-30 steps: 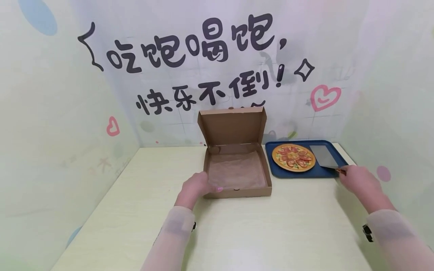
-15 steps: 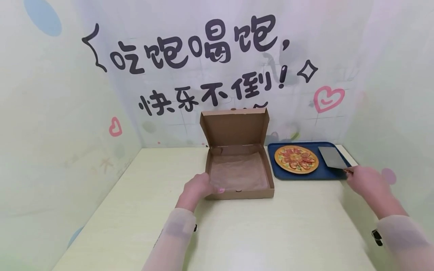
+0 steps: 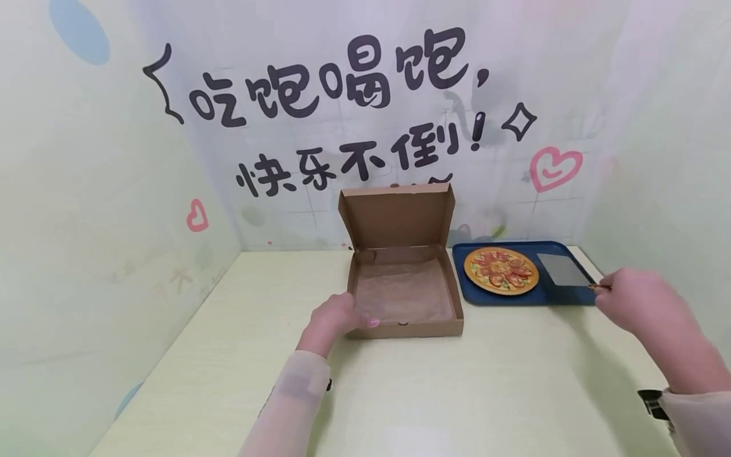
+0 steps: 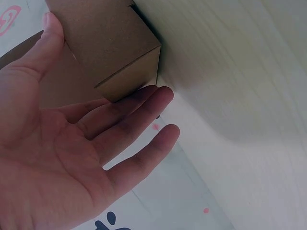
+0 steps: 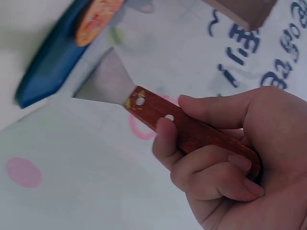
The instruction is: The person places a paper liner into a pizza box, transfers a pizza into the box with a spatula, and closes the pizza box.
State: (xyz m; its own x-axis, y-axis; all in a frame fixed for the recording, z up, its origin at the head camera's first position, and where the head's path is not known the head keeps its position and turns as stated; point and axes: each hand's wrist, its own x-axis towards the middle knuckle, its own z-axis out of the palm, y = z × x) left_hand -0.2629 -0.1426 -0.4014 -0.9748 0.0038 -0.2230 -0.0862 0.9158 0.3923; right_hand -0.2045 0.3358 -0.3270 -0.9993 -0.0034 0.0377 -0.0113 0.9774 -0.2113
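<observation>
My left hand (image 3: 335,313) rests at the front left corner of an open cardboard pizza box (image 3: 405,329). In the left wrist view the thumb lies at the box's rim, and the nearly straight fingers (image 4: 163,152) reach along the corner's side. My right hand (image 3: 642,301) grips the wooden handle (image 5: 201,136) of a metal-bladed spatula (image 5: 108,79), its fingers curled round it. In the head view the blade overlaps the right part of a blue tray (image 3: 497,299). Left of the blade, a round pizza (image 3: 501,271) with red slices on top lies on the tray.
Brown paper (image 3: 402,289) lines the box, whose lid (image 3: 396,219) stands raised at the back. The tray sits just right of the box, near the back wall (image 3: 285,222). Walls also close off both sides of the pale table (image 3: 274,292).
My right hand has moved right and toward me with the spatula, and its blade has shifted right, away from the pizza. The left hand stays at the box corner. The view shifts slightly.
</observation>
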